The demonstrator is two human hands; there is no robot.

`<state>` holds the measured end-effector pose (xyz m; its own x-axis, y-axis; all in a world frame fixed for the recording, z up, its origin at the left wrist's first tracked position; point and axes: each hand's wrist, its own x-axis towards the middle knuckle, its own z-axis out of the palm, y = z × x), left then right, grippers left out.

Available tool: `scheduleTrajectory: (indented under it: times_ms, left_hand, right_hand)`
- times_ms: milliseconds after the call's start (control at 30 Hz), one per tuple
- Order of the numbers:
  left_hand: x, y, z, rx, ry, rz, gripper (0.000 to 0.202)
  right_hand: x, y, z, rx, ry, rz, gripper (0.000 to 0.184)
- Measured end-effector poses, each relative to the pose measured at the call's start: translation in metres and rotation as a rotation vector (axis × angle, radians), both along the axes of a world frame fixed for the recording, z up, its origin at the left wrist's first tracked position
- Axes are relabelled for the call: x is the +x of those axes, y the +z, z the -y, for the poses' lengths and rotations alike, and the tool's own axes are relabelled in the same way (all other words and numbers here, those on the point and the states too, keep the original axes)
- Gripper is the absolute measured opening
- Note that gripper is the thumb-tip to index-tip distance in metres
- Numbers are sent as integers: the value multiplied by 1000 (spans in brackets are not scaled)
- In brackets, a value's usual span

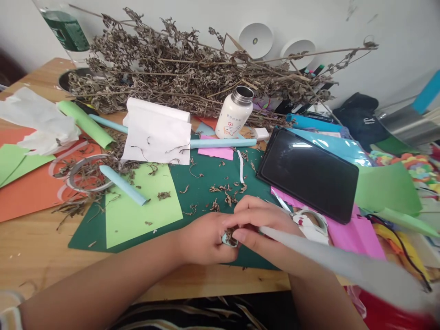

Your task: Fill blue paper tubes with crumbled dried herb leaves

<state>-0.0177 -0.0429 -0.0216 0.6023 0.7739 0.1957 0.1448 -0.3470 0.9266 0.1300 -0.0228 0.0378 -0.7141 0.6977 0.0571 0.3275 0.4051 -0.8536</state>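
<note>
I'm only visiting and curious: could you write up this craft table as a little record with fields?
Left hand: curled at the open end of a pale paper roll, where dried bits show
Right hand: grips the same roll
Surface: green cutting mat on a wooden table
Behind: dried branches, white bottle
Right of hands: black tablet, partly on pink paper
Left: blue paper roll on a light green sheet

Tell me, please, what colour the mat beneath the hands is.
The mat is dark green; the head view shows it best.
</note>
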Motion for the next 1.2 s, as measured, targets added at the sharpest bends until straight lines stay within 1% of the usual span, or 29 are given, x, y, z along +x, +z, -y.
scheduleTrajectory:
  times_ms: [67,133,233,333,433,500,600,667,733,833,933,1000,1100,1167,1200]
  left_hand:
    - [1,-2,1,22,19,-53,4]
    - [1,-3,1,32,13,-59,7]
    - [0,-2,1,26,-4,-64,15]
    - [-1,0,0,-7,-29,-50,21]
    - [-1,1,0,-37,-48,24,11]
    - [-1,0,0,-48,-41,33,6]
    - [-1,-1,0,-60,-35,5,7]
    - [-1,-1,0,-69,-29,-2,9]
    - [-1,0,0,-82,2,-12,11]
    - [0,3,1,-122,37,-22,16]
    - [-2,2,2,-146,30,44,23]
    - [-4,0,3,-144,-14,141,25]
    - [-7,-2,5,-127,-71,260,29]
    - [-8,-2,8,-121,-41,274,28]
    - [-7,-1,9,-116,-23,273,27]
  right_hand:
    - [1,0,0,2,4,36,30]
    - [1,2,1,10,10,70,31]
    - [0,5,2,25,2,117,29]
    - [-1,5,2,44,-7,94,23]
    - [-1,0,2,81,-16,-10,18]
    - [-1,-5,1,116,-13,-59,18]
    - [0,-9,1,214,0,-99,18]
    - [2,-11,1,321,15,-116,17]
    - [4,-14,2,461,50,-126,19]
    - [10,-18,1,698,116,-98,29]
    - [16,-21,-1,866,157,-51,31]
    - [18,-22,-3,908,192,-49,29]
    - [17,-25,-4,916,240,-96,31]
    - [16,-30,-3,888,247,-123,33]
    - [15,-33,-3,847,234,-142,35]
